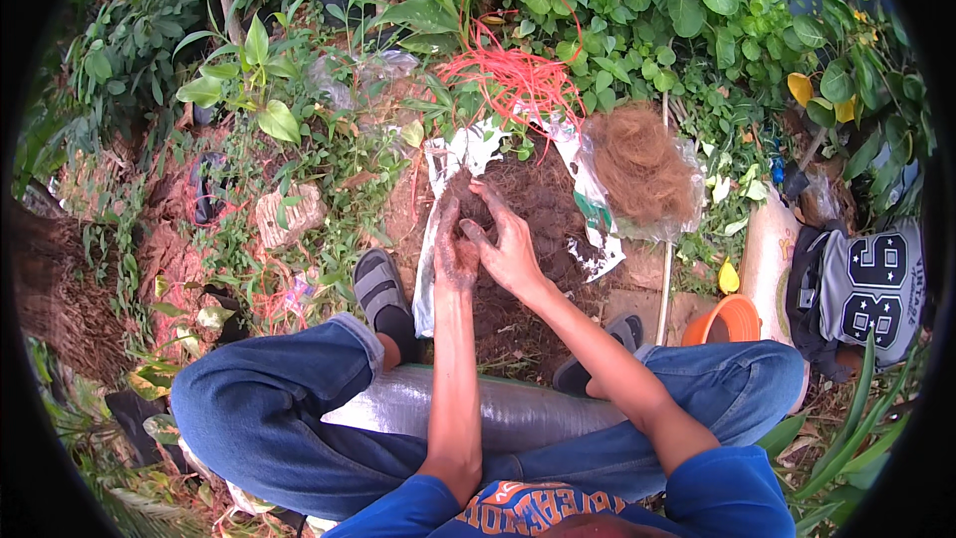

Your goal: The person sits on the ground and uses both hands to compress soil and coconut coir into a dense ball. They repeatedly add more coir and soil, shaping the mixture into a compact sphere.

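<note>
From my end I've got 2 bare hands working over loose soil, approx. mid-view. The left hand [454, 257], dirt-smeared, and the right hand [508, 245] are cupped toward each other w/ a dark soil clump [466, 201] gripped between them; some of the left fingertips are hidden, so I can't tell their exact curl. The clump sits just above the far left part of the dark soil heap [538, 209], which lies on an opened white plastic sack [476, 144] on the ground, btwn the person's feet.

Progress, as I judge it: gathering a handful is done, and pressing it together looks like the step in hand. I can't tell how firm or finished the clump is. Plenty of soil's left in the heap, and I can't pick out a finished clump set apart nearby, tho the heap's lumpy.

Other supplies look unused on this piece: the brown fibre pile [647, 164] sits just right of the sack, & the red plastic strings [518, 85] lie in a tangle at its far edge. Neither is on the clump. The orange bucket [724, 322] stands by the right knee, contents unclear.
</note>
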The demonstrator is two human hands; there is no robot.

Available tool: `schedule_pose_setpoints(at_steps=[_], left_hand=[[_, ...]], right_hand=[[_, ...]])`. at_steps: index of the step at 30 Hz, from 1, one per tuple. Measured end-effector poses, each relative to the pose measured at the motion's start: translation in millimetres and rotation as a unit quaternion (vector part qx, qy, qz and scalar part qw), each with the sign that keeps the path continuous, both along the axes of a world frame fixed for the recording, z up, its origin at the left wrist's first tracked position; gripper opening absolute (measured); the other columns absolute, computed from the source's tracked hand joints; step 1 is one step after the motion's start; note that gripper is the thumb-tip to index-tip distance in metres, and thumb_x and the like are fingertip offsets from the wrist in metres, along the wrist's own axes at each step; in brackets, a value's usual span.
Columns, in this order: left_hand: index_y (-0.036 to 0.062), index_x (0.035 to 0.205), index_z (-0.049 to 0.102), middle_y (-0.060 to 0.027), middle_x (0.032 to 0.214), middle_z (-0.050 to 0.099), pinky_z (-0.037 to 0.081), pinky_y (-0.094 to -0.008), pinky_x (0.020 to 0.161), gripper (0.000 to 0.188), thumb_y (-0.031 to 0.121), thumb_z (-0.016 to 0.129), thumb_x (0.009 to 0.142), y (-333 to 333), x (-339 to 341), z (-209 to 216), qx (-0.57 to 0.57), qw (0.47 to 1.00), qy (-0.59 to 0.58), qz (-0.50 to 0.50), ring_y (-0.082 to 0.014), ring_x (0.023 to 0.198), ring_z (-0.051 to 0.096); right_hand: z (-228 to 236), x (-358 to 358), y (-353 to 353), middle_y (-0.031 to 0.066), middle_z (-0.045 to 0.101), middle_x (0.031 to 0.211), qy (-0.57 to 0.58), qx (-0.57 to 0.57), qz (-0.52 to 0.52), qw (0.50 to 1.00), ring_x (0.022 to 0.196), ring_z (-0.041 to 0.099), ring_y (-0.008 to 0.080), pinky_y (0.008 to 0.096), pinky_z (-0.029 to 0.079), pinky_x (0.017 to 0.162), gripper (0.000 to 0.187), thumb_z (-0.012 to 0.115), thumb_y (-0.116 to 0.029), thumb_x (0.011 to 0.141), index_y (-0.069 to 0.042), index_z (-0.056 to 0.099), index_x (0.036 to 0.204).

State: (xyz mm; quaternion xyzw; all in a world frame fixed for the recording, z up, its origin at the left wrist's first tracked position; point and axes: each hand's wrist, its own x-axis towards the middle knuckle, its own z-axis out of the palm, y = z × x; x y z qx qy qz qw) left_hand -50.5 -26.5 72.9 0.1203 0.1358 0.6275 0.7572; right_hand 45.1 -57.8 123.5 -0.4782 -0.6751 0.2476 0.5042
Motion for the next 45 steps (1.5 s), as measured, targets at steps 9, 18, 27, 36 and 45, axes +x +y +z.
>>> schedule_pose_setpoints(at_steps=[9, 18, 27, 36, 45], left_hand=[[0.0045, 0.114, 0.055, -0.0046, 0.11, 0.058, 0.048, -0.0318, 0.089, 0.025, 0.013, 0.058, 0.091, -4.9, 24.8, -20.7, 0.012, 1.0, 0.023, 0.016, -0.0151, 0.102, 0.056], [0.0072, 0.121, 0.051, -0.0018, 0.108, 0.058, 0.047, -0.0332, 0.091, 0.037, 0.028, 0.059, 0.092, -12.3, 37.8, -4.3, 0.008, 0.999, 0.043, 0.017, -0.0151, 0.102, 0.056], [0.0102, 0.13, 0.043, 0.0008, 0.102, 0.058, 0.053, -0.0277, 0.078, 0.039, 0.034, 0.045, 0.098, -21.5, 49.3, 14.6, -0.038, 0.997, 0.06, 0.015, -0.0112, 0.091, 0.059], [0.0081, 0.097, 0.058, 0.0005, 0.083, 0.062, 0.05, -0.0244, 0.064, 0.032, 0.039, 0.048, 0.096, -16.1, 45.4, 25.8, -0.071, 0.994, 0.085, -0.017, -0.0087, 0.072, 0.06], [0.0036, 0.109, 0.057, -0.0023, 0.08, 0.065, 0.053, -0.0243, 0.06, 0.042, 0.042, 0.054, 0.093, -9.4, 37.0, -2.7, -0.115, 0.99, 0.072, -0.031, -0.0105, 0.064, 0.062]], right_hand=[[3.7, 24.2, 14.5, 0.0229, 0.057, 0.121, 0.029, -0.133, -0.113, 0.984, 0.114, 0.055, 0.0258, 0.0358, 0.041, 0.098, 0.086, 0.078, -0.037, 0.071, 0.01, 0.039, 0.131], [15.0, 26.6, 9.5, 0.0263, 0.06, 0.112, -0.028, -0.136, -0.183, 0.973, 0.107, 0.06, 0.029, 0.0373, 0.047, 0.092, 0.094, 0.084, -0.042, 0.059, 0.012, 0.044, 0.125], [18.3, 25.8, 6.8, 0.0176, 0.067, 0.095, 0.052, -0.044, -0.127, 0.99, 0.088, 0.066, 0.0226, 0.0361, 0.052, 0.079, 0.059, 0.082, -0.024, 0.066, 0.007, 0.052, 0.107], [-6.5, 43.9, 20.9, 0.0085, 0.061, 0.109, 0.239, -0.133, 0.05, 0.961, 0.099, 0.057, 0.0154, 0.0311, 0.045, 0.091, 0.059, 0.079, -0.015, 0.07, 0.0, 0.049, 0.118], [-13.0, 41.1, 19.5, 0.0068, 0.047, 0.125, 0.105, -0.131, 0.061, 0.984, 0.115, 0.045, 0.015, 0.0325, 0.042, 0.097, 0.071, 0.08, -0.012, 0.07, -0.009, 0.04, 0.129]])
